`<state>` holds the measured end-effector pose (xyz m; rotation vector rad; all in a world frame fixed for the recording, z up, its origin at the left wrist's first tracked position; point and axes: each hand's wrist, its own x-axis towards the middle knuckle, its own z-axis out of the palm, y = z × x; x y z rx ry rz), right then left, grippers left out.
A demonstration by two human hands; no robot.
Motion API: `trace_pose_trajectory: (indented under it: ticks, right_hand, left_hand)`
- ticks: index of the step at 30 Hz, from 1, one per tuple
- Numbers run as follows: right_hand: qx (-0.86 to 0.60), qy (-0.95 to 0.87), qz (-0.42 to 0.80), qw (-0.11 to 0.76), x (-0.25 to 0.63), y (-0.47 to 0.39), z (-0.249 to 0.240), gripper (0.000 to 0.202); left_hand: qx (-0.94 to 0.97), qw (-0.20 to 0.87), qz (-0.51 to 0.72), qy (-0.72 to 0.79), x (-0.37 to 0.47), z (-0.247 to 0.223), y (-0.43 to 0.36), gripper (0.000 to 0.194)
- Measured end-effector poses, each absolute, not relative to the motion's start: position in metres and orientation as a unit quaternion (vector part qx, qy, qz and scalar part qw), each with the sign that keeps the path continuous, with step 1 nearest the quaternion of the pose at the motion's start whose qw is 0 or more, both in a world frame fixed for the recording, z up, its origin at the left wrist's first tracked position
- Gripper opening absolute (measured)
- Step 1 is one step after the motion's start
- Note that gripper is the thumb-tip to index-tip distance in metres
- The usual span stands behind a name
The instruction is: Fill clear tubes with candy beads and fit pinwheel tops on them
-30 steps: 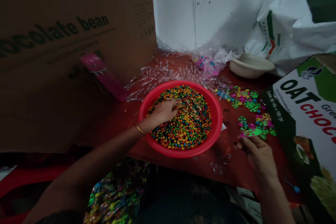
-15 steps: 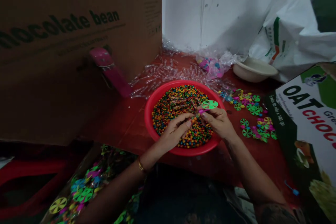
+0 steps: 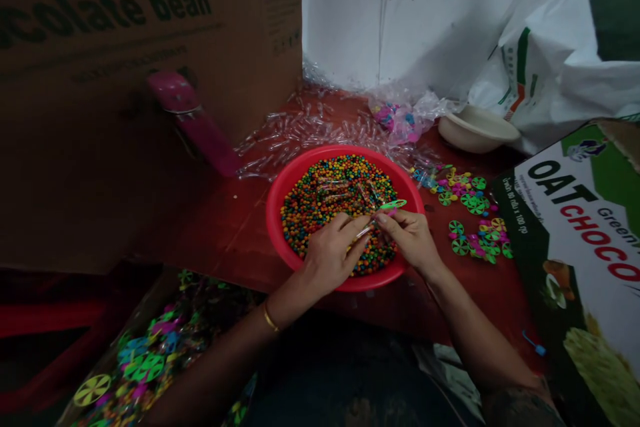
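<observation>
Over a red basin (image 3: 273, 223) of small multicoloured candy balls (image 3: 303, 223), both hands meet near the basin's front right. My left hand (image 3: 330, 250) is closed around a clear plastic tube (image 3: 363, 232), partly hidden by its fingers. Between thumb and fingers, my right hand (image 3: 411, 239) pinches a green pinwheel cap (image 3: 394, 204) with a pink base, held at the tube's end. Whether cap and tube are joined I cannot tell. Several clear tubes (image 3: 333, 188) with candy in them lie on the candy behind the hands.
Empty clear tubes (image 3: 320, 130) spread behind the basin. Pinwheel caps (image 3: 480, 240) lie in piles to the right, beside an oat choco box (image 3: 530, 213). A cream bowl (image 3: 477, 133) stands behind. At lower left, an open box holds finished-looking pinwheel tubes (image 3: 145, 367). A large carton (image 3: 240, 27) rises left.
My left hand has turned over, its back now facing up, and both hands have closed in on each other. The pinwheel has tilted to a nearly edge-on view. The camera view has shifted slightly.
</observation>
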<state>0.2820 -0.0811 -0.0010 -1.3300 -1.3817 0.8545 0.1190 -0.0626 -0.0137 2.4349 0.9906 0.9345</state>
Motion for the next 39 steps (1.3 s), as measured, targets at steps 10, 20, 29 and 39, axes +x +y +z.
trace_pose_trajectory:
  ticks: [10,20,29,39]
  right_hand:
    - [-0.560,-0.575,0.276,0.528,0.285,-0.070,0.013,0.034]
    - [-0.537,-0.634,0.292,0.473,0.283,-0.058,0.023,0.035]
    - [-0.550,-0.586,0.291,0.519,0.269,-0.055,0.027,0.039]
    - [-0.461,-0.500,0.552,0.482,0.270,-0.059,0.022,0.049]
  left_hand:
    - [0.677,0.650,0.240,0.249,0.109,0.009,-0.038,0.055]
    - [0.737,0.532,0.261,0.323,0.124,0.004,-0.035,0.027]
    - [0.619,0.710,0.231,0.246,0.123,0.001,-0.032,0.033]
    - [0.396,0.871,0.245,0.157,0.131,0.002,-0.042,0.036]
